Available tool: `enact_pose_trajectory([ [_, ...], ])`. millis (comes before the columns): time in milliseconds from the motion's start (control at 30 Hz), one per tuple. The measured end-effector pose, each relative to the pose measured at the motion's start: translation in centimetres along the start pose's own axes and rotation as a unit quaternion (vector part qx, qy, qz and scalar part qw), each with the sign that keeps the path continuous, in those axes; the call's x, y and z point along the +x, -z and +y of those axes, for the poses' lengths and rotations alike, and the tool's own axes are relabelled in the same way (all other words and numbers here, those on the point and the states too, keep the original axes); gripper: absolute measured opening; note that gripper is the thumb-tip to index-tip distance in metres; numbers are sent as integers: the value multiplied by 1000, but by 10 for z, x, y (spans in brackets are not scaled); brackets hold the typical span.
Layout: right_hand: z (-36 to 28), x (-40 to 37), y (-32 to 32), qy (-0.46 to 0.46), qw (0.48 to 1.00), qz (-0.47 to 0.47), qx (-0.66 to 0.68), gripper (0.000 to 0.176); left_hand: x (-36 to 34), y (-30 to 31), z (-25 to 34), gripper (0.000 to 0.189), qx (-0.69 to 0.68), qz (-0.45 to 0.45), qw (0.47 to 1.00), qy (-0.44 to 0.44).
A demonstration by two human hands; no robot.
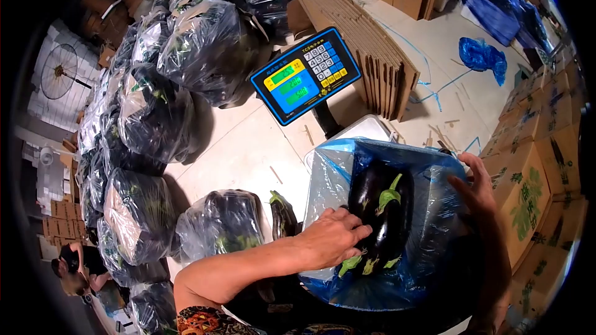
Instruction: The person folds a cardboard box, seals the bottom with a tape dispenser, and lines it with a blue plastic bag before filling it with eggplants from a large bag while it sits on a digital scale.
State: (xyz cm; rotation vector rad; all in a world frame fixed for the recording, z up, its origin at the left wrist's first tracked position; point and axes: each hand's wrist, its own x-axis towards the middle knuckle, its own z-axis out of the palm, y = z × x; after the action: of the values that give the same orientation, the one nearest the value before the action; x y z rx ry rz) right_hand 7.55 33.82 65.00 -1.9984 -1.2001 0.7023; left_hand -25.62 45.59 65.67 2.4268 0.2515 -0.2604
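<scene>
Several glossy dark eggplants (pixel 392 223) with green caps lie in a crate lined with blue plastic film (pixel 434 211). My left hand (pixel 338 236) reaches in from the left, its fingers curled against the eggplants at the near left side; the fingertips are partly hidden. At the crate's right rim is my right hand (pixel 477 187), thumb and fingers apart beside the film's edge. The crate rests on a scale, whose pale platform (pixel 366 129) shows behind it. Beyond stands the scale's display (pixel 307 75), lit green. A single eggplant (pixel 284 216) is on the floor left of the crate.
Filled clear plastic bags (pixel 155 111) are piled along the left, with another bag (pixel 220 223) nearer me. Flattened cardboard (pixel 372 56) stands behind the scale. Printed cartons (pixel 528 180) are stacked at right. Blue film (pixel 483 56) lies on the floor. A person (pixel 81 267) is at far left.
</scene>
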Motion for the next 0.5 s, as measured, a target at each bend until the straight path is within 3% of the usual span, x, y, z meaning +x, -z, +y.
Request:
enact_pose_trajectory([
  [133,-6,2,-2,14,1000,-3,4,46,1,2,-2,50,1,-21,1000,11],
  [233,2,3,-5,-2,995,41,95,38,3,8,-5,51,24,-15,999,17],
  [300,10,6,-6,121,984,128,2,30,-2,22,-7,50,36,-7,999,23],
  [367,-26,0,-7,114,984,135,-5,25,-13,37,-11,48,26,90,994,49],
  [500,-48,-11,-13,120,988,95,-28,18,-46,51,-37,47,-65,188,971,133],
])
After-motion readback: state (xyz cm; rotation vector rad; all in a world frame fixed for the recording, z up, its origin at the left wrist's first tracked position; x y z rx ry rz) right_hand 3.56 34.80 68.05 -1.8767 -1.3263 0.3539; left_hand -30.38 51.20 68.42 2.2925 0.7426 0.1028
